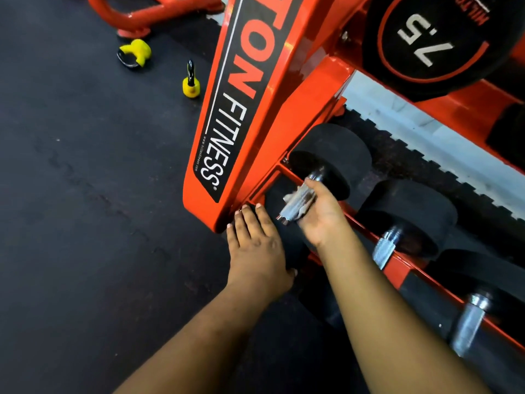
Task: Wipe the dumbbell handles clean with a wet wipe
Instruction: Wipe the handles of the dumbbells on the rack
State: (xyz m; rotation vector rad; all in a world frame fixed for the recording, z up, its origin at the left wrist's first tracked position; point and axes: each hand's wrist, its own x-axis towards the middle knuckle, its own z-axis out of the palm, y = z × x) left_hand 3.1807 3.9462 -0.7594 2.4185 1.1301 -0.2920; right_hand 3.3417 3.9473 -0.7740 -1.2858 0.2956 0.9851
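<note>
Beside the "FITNESS" rack [241, 115], right hand [321, 214] apparently clamps wipe [299, 204] round handle [301, 199]; left hand [255, 245] lies flat.

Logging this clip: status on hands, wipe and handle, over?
Right hand wraps wet wipe under first dumbbell handle. Left hand flat on near weight head, steadying. Nothing blocking.

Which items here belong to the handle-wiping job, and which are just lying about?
Part of the job:
- right hand gripping the first dumbbell handle
- wet wipe under that hand
- left hand resting on the near dumbbell head
- two more handles on the orange rack

Lying about:
- two yellow kettlebells on the floor
- 7.5 dumbbell above
</note>
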